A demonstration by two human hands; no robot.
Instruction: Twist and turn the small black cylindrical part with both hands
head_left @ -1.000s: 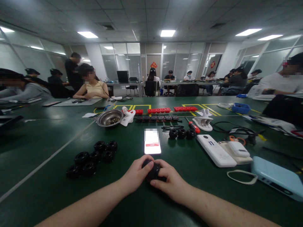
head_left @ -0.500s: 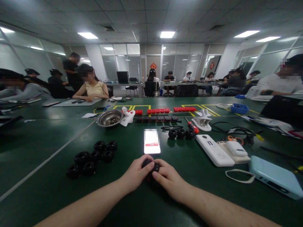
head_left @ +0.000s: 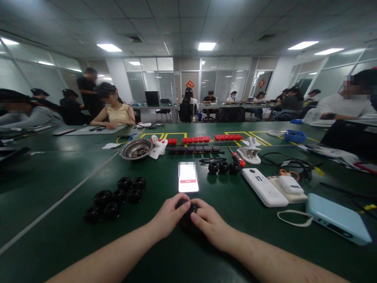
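Note:
Low at the middle of the head view, my left hand and my right hand are both closed around one black wheel. Fingers cover much of it, so its lower side is hidden. Just beyond my hands lies a phone with a lit screen. To the left, several glossy black wheels form a cluster on the green table. Three more black wheels stand in a row to the right of the phone.
Farther back are a metal bowl with small brassy parts, red strips, a dark strip of parts and a screwdriver. On the right lie a white power bank and a light blue box. Co-workers sit around.
The view has shifted slightly, so the things on the right appear a little farther left. Both hands keep their grip on the black wheel, with hardly any finger movement.

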